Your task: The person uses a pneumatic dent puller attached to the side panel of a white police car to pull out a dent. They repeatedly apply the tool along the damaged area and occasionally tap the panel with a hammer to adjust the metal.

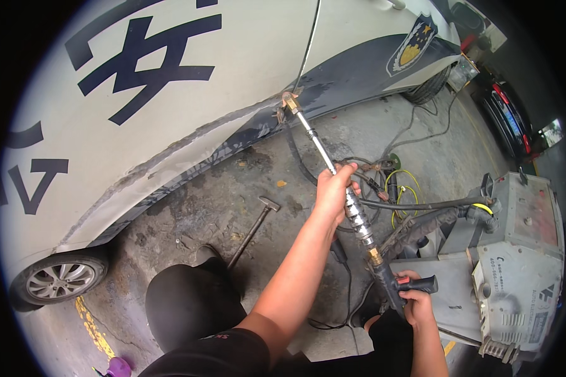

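Note:
Both my hands are on a long spot-welding dent puller [358, 220], which slants from my right side up to the car's panel. My left hand [334, 195] is closed round its metal shaft, just above the ribbed sliding weight. At the rear, my right hand [415, 300] wraps the black pistol grip, near its red trigger. The copper-coloured tip [290, 102] meets the white and dark-blue car body [233, 81] at a scraped, dented line low on its side. Exactly how the tip touches the metal is too small to tell.
A hammer [254, 229] lies on the stained concrete by my knee. To the right stands a grey welding machine [516, 264] with thick cables [421, 204] and a yellow hose [415, 182]. The car's wheel [60, 279] is at lower left, a purple bottle [119, 367] below it.

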Motion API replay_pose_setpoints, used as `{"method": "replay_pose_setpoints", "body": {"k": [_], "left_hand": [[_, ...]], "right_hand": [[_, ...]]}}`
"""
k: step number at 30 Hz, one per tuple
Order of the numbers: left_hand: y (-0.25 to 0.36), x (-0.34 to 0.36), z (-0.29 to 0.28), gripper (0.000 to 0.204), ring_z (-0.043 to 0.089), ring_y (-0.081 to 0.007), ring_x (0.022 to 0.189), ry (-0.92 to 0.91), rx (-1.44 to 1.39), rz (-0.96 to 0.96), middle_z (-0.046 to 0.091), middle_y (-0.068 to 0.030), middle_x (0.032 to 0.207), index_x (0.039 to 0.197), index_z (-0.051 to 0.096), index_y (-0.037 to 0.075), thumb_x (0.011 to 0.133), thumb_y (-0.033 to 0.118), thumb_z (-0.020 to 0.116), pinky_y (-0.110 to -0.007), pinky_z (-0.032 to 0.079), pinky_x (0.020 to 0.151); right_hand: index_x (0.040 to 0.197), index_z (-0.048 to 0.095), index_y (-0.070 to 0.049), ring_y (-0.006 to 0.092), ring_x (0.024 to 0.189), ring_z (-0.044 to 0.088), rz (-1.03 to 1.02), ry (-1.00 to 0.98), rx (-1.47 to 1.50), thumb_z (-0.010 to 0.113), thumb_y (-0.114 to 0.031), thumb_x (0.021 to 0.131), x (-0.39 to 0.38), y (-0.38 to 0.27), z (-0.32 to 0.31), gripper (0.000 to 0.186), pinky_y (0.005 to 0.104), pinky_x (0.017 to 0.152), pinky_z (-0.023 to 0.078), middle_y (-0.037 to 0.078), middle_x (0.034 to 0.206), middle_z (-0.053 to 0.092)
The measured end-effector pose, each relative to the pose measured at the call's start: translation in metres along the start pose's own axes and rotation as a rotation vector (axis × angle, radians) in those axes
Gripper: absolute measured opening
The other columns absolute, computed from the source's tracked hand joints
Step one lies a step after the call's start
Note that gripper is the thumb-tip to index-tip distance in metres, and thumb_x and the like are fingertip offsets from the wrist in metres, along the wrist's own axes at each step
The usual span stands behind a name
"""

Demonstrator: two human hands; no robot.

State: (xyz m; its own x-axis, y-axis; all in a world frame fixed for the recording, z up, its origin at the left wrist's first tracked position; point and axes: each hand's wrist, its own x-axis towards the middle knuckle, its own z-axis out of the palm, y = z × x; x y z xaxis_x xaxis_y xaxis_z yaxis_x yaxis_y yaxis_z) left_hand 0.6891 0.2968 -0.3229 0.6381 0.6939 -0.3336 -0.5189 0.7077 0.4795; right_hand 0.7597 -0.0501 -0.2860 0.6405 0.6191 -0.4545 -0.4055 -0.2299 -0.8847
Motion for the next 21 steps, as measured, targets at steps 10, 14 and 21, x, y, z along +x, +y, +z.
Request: {"method": "replay_pose_setpoints", "body": {"k": [10,14,21], "left_hand": [[0.0014,0.0037,-0.0011,0.03,0.056,-0.0116,0.063,-0.017,0.024,-0.019,0.046,0.0038,0.068,0.083,0.049,0.014,0.098,0.015,0.075,-0.029,0.053,0.057],[0.0004,0.005,-0.0022,0.03,0.056,-0.0116,0.063,-0.034,0.013,-0.02,0.046,0.0037,0.068,0.083,0.049,0.015,0.098,0.015,0.076,-0.029,0.053,0.057],[-0.0033,0.0051,-0.0022,0.03,0.056,-0.0116,0.063,-0.048,-0.036,-0.007,0.048,0.0033,0.068,0.084,0.05,0.016,0.096,0.014,0.078,-0.028,0.052,0.056]], "right_hand": [[0.122,0.065,-0.005,0.0353,0.137,0.06,-0.022,-0.103,0.029,0.071,0.011,0.074,-0.0041,-0.0012,0.0004,0.05,0.0439,0.122,0.037,0.02,0.135,0.07],[0.116,0.063,-0.008,0.0376,0.148,0.05,-0.071,-0.191,-0.012,0.072,0.013,0.08,-0.0046,-0.0012,-0.0015,0.042,0.048,0.125,0.032,0.015,0.128,0.069],[0.11,0.063,-0.009,0.0401,0.157,0.04,-0.059,-0.204,-0.057,0.073,0.011,0.081,-0.0078,-0.0046,-0.0008,0.037,0.0505,0.128,0.027,0.008,0.121,0.068]]}}
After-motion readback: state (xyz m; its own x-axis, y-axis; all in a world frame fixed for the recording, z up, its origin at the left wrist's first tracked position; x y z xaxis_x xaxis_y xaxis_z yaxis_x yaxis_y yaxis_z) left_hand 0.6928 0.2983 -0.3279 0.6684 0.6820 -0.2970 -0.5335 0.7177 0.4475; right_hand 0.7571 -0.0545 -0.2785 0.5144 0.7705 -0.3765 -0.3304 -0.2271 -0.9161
